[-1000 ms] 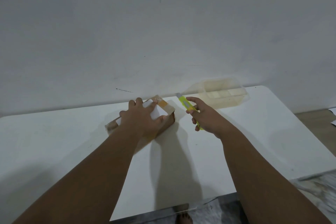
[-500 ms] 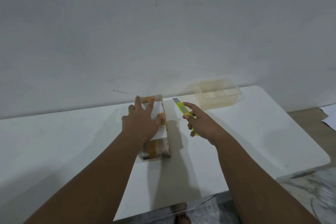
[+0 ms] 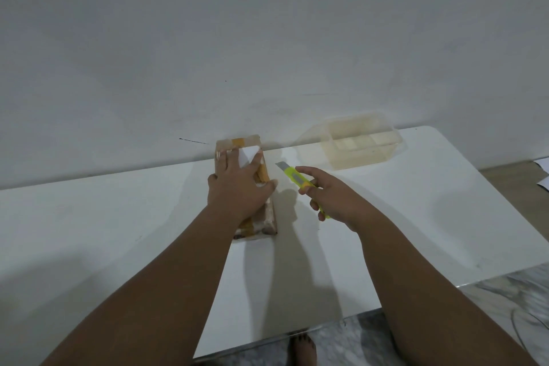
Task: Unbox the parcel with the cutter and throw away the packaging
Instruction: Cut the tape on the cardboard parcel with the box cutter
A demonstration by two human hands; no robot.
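A small brown cardboard parcel [image 3: 261, 217] with orange tape and a white label lies lengthwise on the white table [image 3: 118, 232], near the wall. My left hand [image 3: 237, 187] lies flat on top of it, fingers spread, and holds it down. Just right of the parcel, my right hand [image 3: 329, 199] grips a yellow-green cutter [image 3: 297, 178]. Its blade is out and points away and to the left, a short gap from the parcel's right side.
A clear plastic container [image 3: 365, 142] stands at the table's far right, against the grey wall. The table's right and near edges drop to a marbled floor, where a bare foot [image 3: 303, 348] shows. Papers [image 3: 543, 175] lie on the floor at far right.
My left hand has turned the parcel from lying across to lying lengthwise and now presses flat on it. My right hand with the cutter has stayed just beside it.
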